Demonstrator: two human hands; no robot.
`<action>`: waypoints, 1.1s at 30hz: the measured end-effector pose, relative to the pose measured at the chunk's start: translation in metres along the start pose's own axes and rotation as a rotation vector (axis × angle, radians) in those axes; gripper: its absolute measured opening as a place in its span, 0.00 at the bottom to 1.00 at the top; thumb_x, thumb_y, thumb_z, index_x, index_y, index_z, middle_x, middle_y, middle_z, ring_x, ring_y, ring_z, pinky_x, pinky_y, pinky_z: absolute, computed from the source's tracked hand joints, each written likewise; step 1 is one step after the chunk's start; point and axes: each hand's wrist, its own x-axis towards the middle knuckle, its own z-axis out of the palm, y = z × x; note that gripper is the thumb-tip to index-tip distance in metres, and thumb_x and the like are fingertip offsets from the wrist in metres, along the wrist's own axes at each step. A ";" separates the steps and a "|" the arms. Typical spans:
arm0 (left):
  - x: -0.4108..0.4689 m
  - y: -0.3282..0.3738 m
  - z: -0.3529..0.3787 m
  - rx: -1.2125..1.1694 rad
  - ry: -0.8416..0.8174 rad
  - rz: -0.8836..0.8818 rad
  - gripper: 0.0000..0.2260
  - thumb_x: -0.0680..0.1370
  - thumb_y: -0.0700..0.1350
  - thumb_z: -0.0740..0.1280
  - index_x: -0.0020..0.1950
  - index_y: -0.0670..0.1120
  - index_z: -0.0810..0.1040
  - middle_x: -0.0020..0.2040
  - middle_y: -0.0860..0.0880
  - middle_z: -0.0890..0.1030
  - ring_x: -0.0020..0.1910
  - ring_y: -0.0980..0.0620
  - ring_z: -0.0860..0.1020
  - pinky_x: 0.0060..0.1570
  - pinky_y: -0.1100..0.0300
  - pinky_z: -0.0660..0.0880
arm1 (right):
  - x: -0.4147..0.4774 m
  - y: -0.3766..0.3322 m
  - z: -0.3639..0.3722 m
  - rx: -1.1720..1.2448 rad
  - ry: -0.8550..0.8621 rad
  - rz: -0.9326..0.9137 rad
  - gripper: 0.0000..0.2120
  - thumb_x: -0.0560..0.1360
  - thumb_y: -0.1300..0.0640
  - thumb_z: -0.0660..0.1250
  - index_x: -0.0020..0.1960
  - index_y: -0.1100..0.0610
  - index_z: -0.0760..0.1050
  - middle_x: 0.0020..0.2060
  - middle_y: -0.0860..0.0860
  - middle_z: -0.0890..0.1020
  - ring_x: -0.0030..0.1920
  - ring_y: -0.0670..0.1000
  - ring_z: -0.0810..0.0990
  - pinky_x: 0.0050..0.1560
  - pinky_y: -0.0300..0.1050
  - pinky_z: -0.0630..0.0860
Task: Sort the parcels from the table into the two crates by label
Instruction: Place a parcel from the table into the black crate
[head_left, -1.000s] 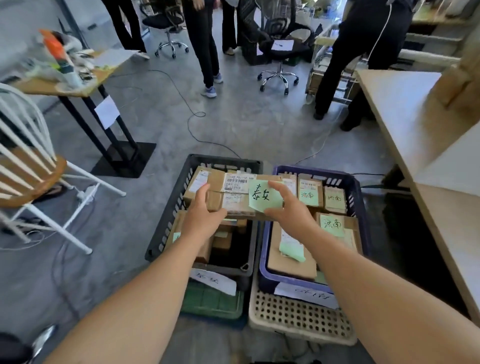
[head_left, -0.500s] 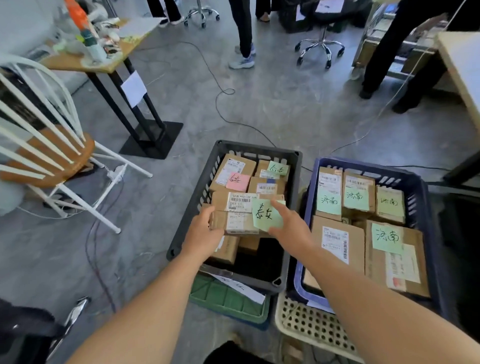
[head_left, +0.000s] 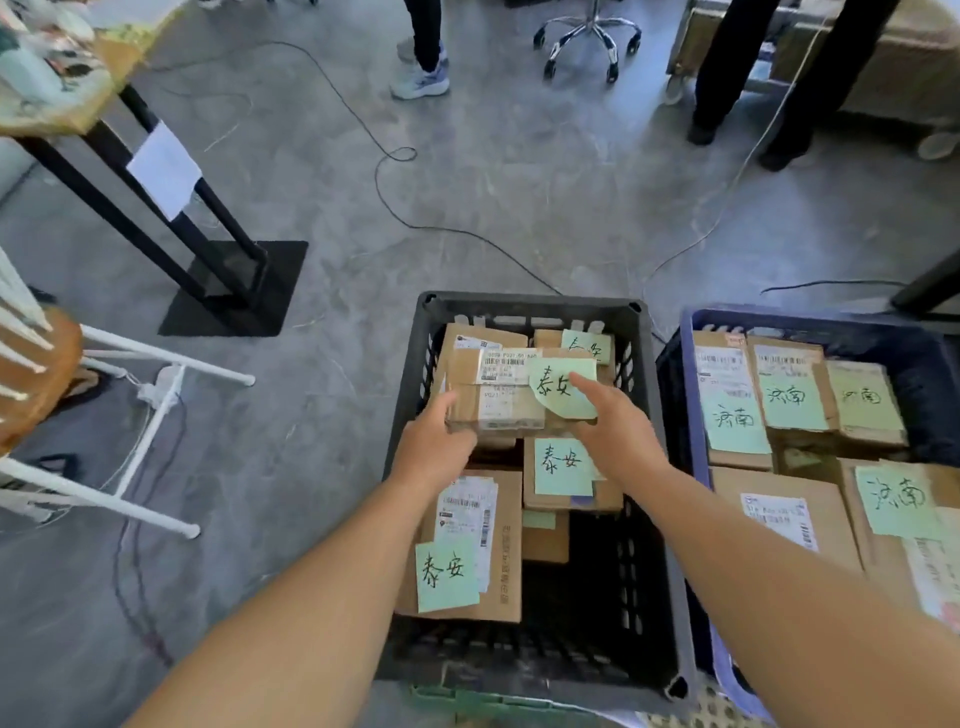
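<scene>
1. The centre crate is sitting on the floor in the lower middle of the frame, and the right crate is standing just beside it at the right edge.
2. The held parcel is sitting over the far half of the centre crate, above other parcels inside; the left hand is gripping its left end, the right hand its right end.
3. A flat parcel is lying in the crate's near-left part.
4. Labelled parcels are lying side by side in the right crate.
5. The bench is standing upper left, with a chair below it at the left edge.
6. A cable is trailing over the floor behind the crates.
</scene>
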 end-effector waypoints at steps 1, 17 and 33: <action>0.015 0.001 -0.004 -0.005 -0.001 0.014 0.25 0.76 0.38 0.62 0.71 0.55 0.67 0.57 0.46 0.79 0.49 0.46 0.79 0.38 0.60 0.72 | 0.013 -0.003 0.005 0.000 0.015 -0.002 0.30 0.78 0.63 0.61 0.76 0.44 0.59 0.74 0.49 0.63 0.62 0.50 0.71 0.45 0.37 0.73; 0.120 -0.013 -0.019 0.096 -0.057 0.143 0.22 0.79 0.41 0.62 0.72 0.52 0.67 0.71 0.50 0.65 0.70 0.49 0.66 0.66 0.52 0.68 | 0.106 -0.027 0.052 -0.209 -0.060 -0.027 0.30 0.77 0.59 0.64 0.76 0.46 0.58 0.77 0.57 0.48 0.73 0.65 0.58 0.67 0.54 0.65; -0.064 0.034 0.013 0.654 -0.059 0.453 0.30 0.81 0.53 0.58 0.79 0.49 0.49 0.79 0.47 0.44 0.78 0.48 0.46 0.75 0.53 0.46 | -0.087 -0.037 -0.025 -0.528 0.096 0.038 0.22 0.79 0.55 0.58 0.72 0.53 0.63 0.76 0.55 0.55 0.74 0.56 0.57 0.67 0.49 0.63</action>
